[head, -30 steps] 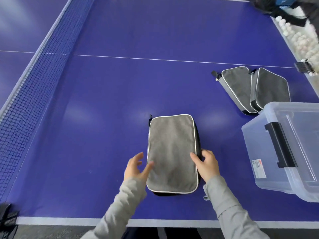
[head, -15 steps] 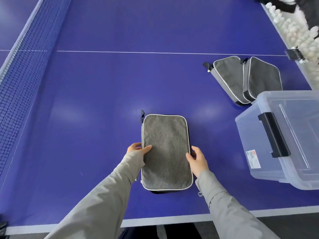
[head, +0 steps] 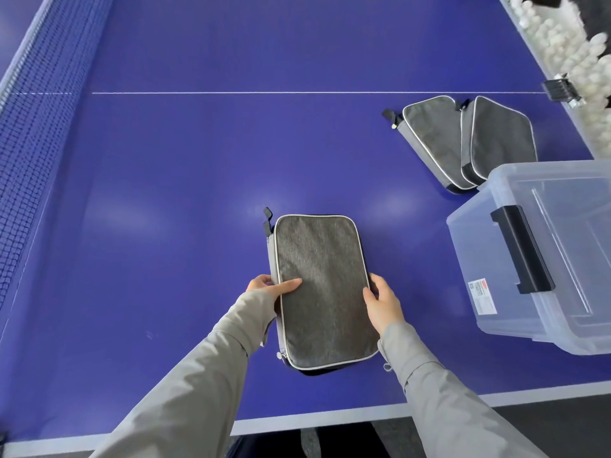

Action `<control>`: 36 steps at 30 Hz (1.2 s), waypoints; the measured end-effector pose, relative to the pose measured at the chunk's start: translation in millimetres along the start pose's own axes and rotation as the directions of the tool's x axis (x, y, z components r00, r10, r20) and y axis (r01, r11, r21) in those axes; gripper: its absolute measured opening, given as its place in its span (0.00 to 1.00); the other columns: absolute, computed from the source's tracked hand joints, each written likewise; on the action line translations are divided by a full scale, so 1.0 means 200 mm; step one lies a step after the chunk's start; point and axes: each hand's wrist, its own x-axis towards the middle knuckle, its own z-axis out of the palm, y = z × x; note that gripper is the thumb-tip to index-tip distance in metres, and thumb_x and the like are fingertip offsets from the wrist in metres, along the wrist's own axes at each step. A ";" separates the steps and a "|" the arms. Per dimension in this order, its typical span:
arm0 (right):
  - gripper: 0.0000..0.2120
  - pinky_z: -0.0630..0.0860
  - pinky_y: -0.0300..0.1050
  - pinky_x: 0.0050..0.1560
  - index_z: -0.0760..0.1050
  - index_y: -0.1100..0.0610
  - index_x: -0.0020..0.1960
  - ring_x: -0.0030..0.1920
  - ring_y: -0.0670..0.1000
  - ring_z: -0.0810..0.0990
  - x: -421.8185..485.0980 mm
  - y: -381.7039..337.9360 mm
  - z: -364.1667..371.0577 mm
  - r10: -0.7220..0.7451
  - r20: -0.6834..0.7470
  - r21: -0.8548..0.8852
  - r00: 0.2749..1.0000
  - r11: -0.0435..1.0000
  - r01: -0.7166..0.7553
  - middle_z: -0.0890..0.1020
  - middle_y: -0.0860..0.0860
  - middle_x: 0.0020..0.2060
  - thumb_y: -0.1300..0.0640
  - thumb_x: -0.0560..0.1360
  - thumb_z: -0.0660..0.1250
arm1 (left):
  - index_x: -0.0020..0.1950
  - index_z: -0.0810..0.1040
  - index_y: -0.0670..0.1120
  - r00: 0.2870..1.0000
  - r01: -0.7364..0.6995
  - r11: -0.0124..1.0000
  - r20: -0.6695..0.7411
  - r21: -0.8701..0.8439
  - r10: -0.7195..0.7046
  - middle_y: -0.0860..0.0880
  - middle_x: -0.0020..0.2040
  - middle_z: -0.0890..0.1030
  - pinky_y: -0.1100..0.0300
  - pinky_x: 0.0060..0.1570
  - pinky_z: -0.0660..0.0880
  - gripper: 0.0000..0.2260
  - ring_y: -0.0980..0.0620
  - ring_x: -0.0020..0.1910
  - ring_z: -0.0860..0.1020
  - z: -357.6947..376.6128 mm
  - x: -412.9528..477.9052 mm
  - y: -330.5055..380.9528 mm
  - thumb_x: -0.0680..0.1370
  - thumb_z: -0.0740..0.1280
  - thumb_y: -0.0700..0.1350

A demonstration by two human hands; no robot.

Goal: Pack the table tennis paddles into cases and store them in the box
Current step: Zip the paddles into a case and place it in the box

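A grey paddle case (head: pixel 322 285) with white piping lies near the front of the blue table (head: pixel 198 160). My left hand (head: pixel 272 285) grips its left edge, thumb on top. My right hand (head: pixel 380 300) holds its right edge. The case looks zipped shut, with a black pull tab at its far left corner. Two more grey cases (head: pixel 463 140) lean together at the right. A clear plastic box (head: pixel 542 259) with a black latch stands at the right front, its lid on.
The net (head: pixel 36 127) runs along the left side. A trough of white balls (head: pixel 562 44) lines the table's far right edge. The table's front edge has a white stripe (head: pixel 297 421).
Both hands have closed onto the case's sides, the left thumb now on top. The case's near end looks slightly raised and turned.
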 end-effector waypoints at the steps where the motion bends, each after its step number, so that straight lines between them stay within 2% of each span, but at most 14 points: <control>1: 0.20 0.65 0.46 0.65 0.64 0.53 0.72 0.67 0.56 0.69 0.00 0.00 0.00 -0.001 -0.005 -0.006 1.000 1.000 0.001 0.70 0.54 0.68 0.59 0.81 0.57 | 0.50 0.74 0.41 1.000 -0.002 1.000 0.006 -0.004 0.002 0.46 0.40 0.80 0.65 0.22 0.74 0.19 0.51 0.31 0.80 0.01 0.00 0.00 0.66 0.78 0.43; 5: 0.20 0.65 0.48 0.66 0.63 0.53 0.72 0.67 0.56 0.69 0.01 0.01 -0.02 -0.017 -0.023 -0.012 1.000 1.000 0.017 0.71 0.55 0.68 0.59 0.81 0.56 | 0.52 0.76 0.45 0.999 -0.026 0.999 0.029 -0.033 0.027 0.46 0.45 0.82 0.60 0.30 0.77 0.20 0.48 0.38 0.82 0.04 -0.01 -0.01 0.64 0.79 0.41; 9: 0.18 0.67 0.45 0.60 0.66 0.51 0.69 0.63 0.55 0.72 0.01 0.03 -0.03 -0.042 -0.057 0.010 0.997 0.999 0.042 0.74 0.54 0.64 0.61 0.81 0.56 | 0.48 0.77 0.46 0.996 -0.083 0.993 0.012 -0.085 0.084 0.48 0.42 0.82 0.64 0.27 0.76 0.18 0.54 0.33 0.82 0.09 -0.02 -0.03 0.63 0.79 0.40; 11: 0.18 0.67 0.45 0.61 0.66 0.51 0.70 0.64 0.55 0.71 0.01 0.04 -0.04 -0.048 -0.060 -0.001 0.997 0.999 0.048 0.73 0.54 0.65 0.61 0.81 0.56 | 0.48 0.75 0.46 0.996 -0.090 0.991 0.012 -0.096 0.092 0.48 0.42 0.81 0.64 0.25 0.75 0.17 0.55 0.31 0.82 0.11 -0.03 -0.05 0.65 0.78 0.39; 14: 0.20 0.64 0.45 0.64 0.64 0.51 0.72 0.66 0.54 0.69 0.00 0.04 -0.04 -0.084 -0.069 -0.024 0.994 0.996 0.082 0.70 0.54 0.67 0.60 0.81 0.56 | 0.46 0.74 0.48 0.996 -0.084 0.992 0.006 -0.090 0.085 0.48 0.42 0.81 0.61 0.29 0.76 0.16 0.52 0.35 0.81 0.12 -0.03 -0.08 0.66 0.77 0.39; 16: 0.22 0.63 0.48 0.63 0.63 0.51 0.73 0.66 0.54 0.68 -0.03 0.05 -0.02 -0.147 -0.139 -0.113 0.979 0.985 0.132 0.68 0.53 0.66 0.60 0.80 0.58 | 0.46 0.74 0.48 0.996 -0.092 0.991 -0.013 -0.097 0.091 0.49 0.42 0.80 0.62 0.30 0.76 0.16 0.51 0.38 0.81 0.14 -0.04 -0.09 0.65 0.78 0.40; 18: 0.20 0.64 0.54 0.60 0.68 0.53 0.69 0.64 0.55 0.69 -0.11 0.05 -0.02 -0.282 -0.288 -0.248 0.915 0.945 0.213 0.71 0.53 0.63 0.59 0.78 0.62 | 0.45 0.74 0.48 0.993 -0.108 0.989 -0.048 -0.101 0.103 0.48 0.42 0.80 0.63 0.32 0.76 0.16 0.51 0.37 0.80 0.15 -0.04 -0.09 0.65 0.78 0.41; 20: 0.13 0.65 0.52 0.54 0.74 0.55 0.61 0.56 0.56 0.75 -0.23 0.06 -0.01 -0.472 -0.412 -0.332 0.779 0.874 0.354 0.76 0.52 0.55 0.58 0.77 0.64 | 0.46 0.74 0.47 0.989 -0.123 0.985 -0.097 -0.122 0.112 0.47 0.43 0.80 0.59 0.37 0.77 0.17 0.49 0.39 0.81 0.17 -0.05 -0.08 0.64 0.79 0.42; 22: 0.09 0.64 0.46 0.49 0.74 0.54 0.53 0.47 0.51 0.76 -0.36 0.09 0.01 -0.606 -0.471 -0.372 0.641 0.796 0.478 0.75 0.47 0.46 0.52 0.76 0.63 | 0.45 0.73 0.48 0.978 -0.135 0.974 -0.181 -0.183 0.102 0.46 0.44 0.80 0.56 0.42 0.77 0.18 0.47 0.39 0.80 0.18 -0.07 -0.05 0.63 0.79 0.44; 24: 0.10 0.62 0.43 0.46 0.70 0.52 0.48 0.42 0.47 0.72 -0.47 0.12 0.06 -0.672 -0.458 -0.367 0.582 0.739 0.565 0.71 0.44 0.41 0.46 0.77 0.61 | 0.43 0.72 0.49 0.963 -0.136 0.951 -0.261 -0.279 0.062 0.49 0.41 0.80 0.57 0.42 0.76 0.17 0.49 0.38 0.79 0.19 -0.09 -0.01 0.63 0.78 0.46; 28: 0.17 0.62 0.42 0.42 0.71 0.53 0.44 0.37 0.48 0.70 -0.55 0.08 0.16 -0.695 -0.377 -0.421 0.613 0.718 0.555 0.71 0.46 0.35 0.39 0.74 0.62 | 0.42 0.71 0.53 0.942 -0.130 0.873 -0.333 -0.470 -0.039 0.53 0.39 0.78 0.52 0.48 0.72 0.17 0.51 0.38 0.77 0.19 -0.13 0.08 0.63 0.78 0.50; 30: 0.19 0.63 0.42 0.40 0.74 0.56 0.42 0.35 0.51 0.72 -0.52 0.02 0.18 -0.662 -0.394 -0.440 0.638 0.745 0.501 0.72 0.47 0.33 0.38 0.71 0.64 | 0.48 0.73 0.52 0.929 -0.174 0.825 -0.367 -0.537 -0.043 0.53 0.40 0.79 0.53 0.49 0.72 0.19 0.53 0.39 0.78 0.19 -0.15 0.11 0.63 0.78 0.49; 33: 0.15 0.63 0.41 0.40 0.73 0.56 0.40 0.33 0.51 0.74 -0.47 -0.07 0.18 -0.649 -0.426 -0.444 0.630 0.757 0.480 0.73 0.47 0.33 0.43 0.70 0.67 | 0.53 0.74 0.51 0.919 -0.240 0.775 -0.394 -0.585 -0.013 0.53 0.43 0.81 0.53 0.51 0.73 0.22 0.51 0.45 0.81 0.20 -0.20 0.14 0.63 0.78 0.47; 36: 0.10 0.70 0.42 0.36 0.75 0.57 0.40 0.30 0.51 0.74 -0.45 -0.09 0.17 -0.733 -0.382 -0.512 0.563 0.675 0.531 0.76 0.48 0.32 0.50 0.71 0.68 | 0.56 0.75 0.51 0.908 -0.275 0.749 -0.419 -0.603 -0.004 0.52 0.46 0.82 0.42 0.59 0.72 0.24 0.50 0.46 0.81 0.19 -0.23 0.16 0.63 0.78 0.46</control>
